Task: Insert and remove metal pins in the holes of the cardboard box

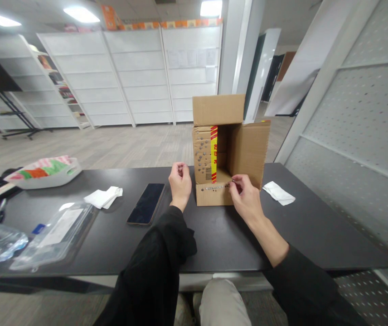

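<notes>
So, on the dark table (319, 240) stands an open cardboard box (250, 151) facing the person, while over on the left a white basket (44, 183) holds colourful packages and a clear plastic case (56, 237) has white paper in it. The right hand (246, 197) blocks part of the box's lower flap (212, 199), thumb and finger pinching something too small to make out, and the left hand (180, 183) is just left of the box, fingers curled together, can't tell on what. Then there's a phone (146, 203), a white tissue (104, 197), and tiny grey studs (210, 188) lined up along that flap.

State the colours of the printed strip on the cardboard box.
The strip is yellow with red markings; head view.
</notes>
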The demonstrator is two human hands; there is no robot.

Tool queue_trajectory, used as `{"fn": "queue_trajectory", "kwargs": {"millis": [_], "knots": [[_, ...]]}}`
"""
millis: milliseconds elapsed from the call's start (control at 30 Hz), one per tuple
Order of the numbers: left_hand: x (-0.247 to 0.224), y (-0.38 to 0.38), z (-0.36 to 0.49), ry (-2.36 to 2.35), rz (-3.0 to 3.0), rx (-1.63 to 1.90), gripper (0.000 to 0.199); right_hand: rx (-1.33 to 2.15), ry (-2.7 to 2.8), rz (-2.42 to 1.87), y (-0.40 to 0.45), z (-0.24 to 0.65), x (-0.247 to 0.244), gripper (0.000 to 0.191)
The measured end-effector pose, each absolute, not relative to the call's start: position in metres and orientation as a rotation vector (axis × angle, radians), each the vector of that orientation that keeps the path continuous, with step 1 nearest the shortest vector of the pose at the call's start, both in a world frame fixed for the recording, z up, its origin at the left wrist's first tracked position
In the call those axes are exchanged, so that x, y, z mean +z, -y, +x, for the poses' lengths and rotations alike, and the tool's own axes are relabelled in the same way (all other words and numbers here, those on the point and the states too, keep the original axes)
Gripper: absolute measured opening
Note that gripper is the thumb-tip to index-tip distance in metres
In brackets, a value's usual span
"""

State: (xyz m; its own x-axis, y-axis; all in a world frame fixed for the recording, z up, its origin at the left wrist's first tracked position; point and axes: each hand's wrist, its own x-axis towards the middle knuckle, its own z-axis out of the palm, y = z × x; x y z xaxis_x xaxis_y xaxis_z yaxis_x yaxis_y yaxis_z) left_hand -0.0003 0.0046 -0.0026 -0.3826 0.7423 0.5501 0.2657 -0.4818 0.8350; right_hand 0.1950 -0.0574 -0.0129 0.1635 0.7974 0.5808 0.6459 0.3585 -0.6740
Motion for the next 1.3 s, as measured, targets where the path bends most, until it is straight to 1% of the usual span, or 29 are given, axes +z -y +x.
{"fn": "queue_trajectory", "kwargs": {"millis": [133, 433, 833, 967, 1167, 1300], "knots": [[-0.002, -0.004, 0.000, -1.352, 1.491, 1.929, 0.009, 0.157, 1.573, -1.327, 0.059, 0.194, -0.010, 0.018], [-0.002, -0.004, 0.000, -1.351, 1.498, 1.927, 0.009, 0.101, 1.663, -1.287, 0.058, 0.193, -0.010, 0.022], [-0.004, -0.006, 0.000, -1.361, 1.503, 1.927, 0.010, 0.137, 1.731, -1.300, 0.054, 0.194, -0.019, 0.025], [-0.004, -0.006, 0.000, -1.350, 1.501, 1.930, 0.010, 0.152, 1.710, -1.302, 0.054, 0.195, -0.019, 0.022], [-0.003, -0.005, -0.001, -1.350, 1.504, 1.930, 0.010, 0.157, 1.693, -1.327, 0.053, 0.197, -0.018, 0.011], [-0.002, -0.004, -0.001, -1.347, 1.506, 1.932, 0.010, 0.129, 1.699, -1.332, 0.052, 0.197, -0.020, 0.011]]}}
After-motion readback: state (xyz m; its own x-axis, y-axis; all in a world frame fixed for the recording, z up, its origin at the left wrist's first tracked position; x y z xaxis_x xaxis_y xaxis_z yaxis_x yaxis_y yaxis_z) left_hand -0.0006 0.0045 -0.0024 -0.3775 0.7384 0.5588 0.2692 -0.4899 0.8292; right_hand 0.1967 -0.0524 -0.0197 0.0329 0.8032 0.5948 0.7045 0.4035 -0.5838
